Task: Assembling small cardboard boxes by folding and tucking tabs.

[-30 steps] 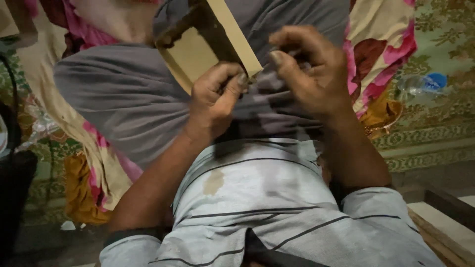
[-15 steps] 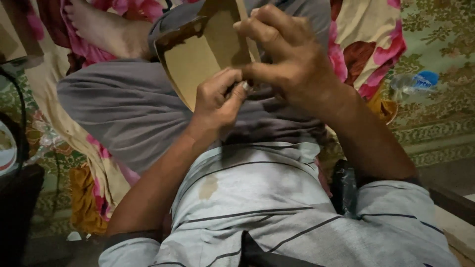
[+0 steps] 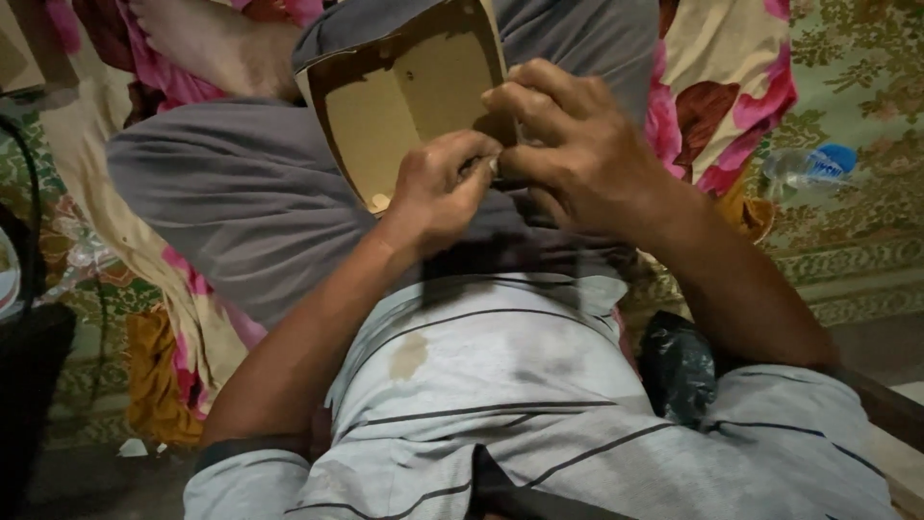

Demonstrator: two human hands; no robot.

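Note:
A light brown cardboard box (image 3: 409,91), open side toward me, rests on my grey-trousered lap (image 3: 241,202). My left hand (image 3: 438,188) pinches the box's lower right edge with curled fingers. My right hand (image 3: 568,144) lies over the same corner, fingers bent and gripping the right wall. The two hands touch each other at the corner. What sits between the fingertips is too small to make out. A bare foot (image 3: 217,43) shows at the upper left behind the box.
A flowered pink and cream cloth (image 3: 722,87) lies under my legs. A plastic bottle with a blue cap (image 3: 804,166) lies on the patterned green mat at right. A black bag (image 3: 679,366) sits by my right side. A dark object (image 3: 29,385) stands at left.
The box has risen and turned more open toward me. Both hands have drawn closer together at its lower right corner, the right hand now covering the edge.

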